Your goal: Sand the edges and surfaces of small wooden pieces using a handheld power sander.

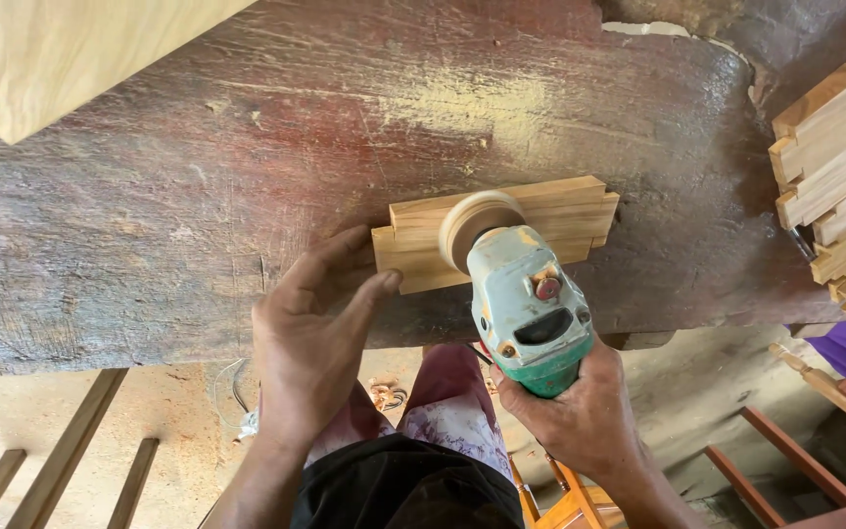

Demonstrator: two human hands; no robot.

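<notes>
We pin the wooden block [501,235] at the workbench's [198,196] near edge: left hand [310,338] open, fingers flat on its left end to stop sliding. Right hand [580,416] clamped round the grinder [526,304], disc flat on the block's face.

Wood block [501,230] partly behind sander [526,309]

We reach our left hand [310,338] forward from the lower edge of the view, palm down, fingers spread and loosely extended, fingertips and thumb pressing at the left end of the wooden block [550,220]. Our right hand [580,407] sits below and right of that block, fingers wrapped tight, probably fully closed, the forearm angling back toward our body.
</notes>
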